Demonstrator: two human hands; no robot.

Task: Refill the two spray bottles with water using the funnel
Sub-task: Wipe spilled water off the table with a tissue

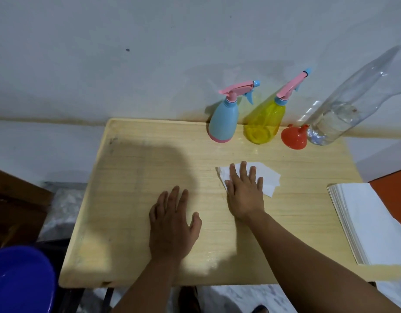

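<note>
At about one o'clock on the desk, against the wall, a blue spray bottle and a translucent yellow spray bottle are seen, both capped with pink trigger heads, with an orange funnel mouth-down and a clear water bottle further toward two o'clock. A white tissue is pressed flat by the right hand, while the left hand is laid flat, grasping nothing. A paper stack lies at three o'clock, a blue basin at eight.

Wall: pale grey, scuffed, small dark marks.
Surface: light wood-grain top, raised edge.
Floor: white marbled.
Left side: dark wooden furniture.
</note>
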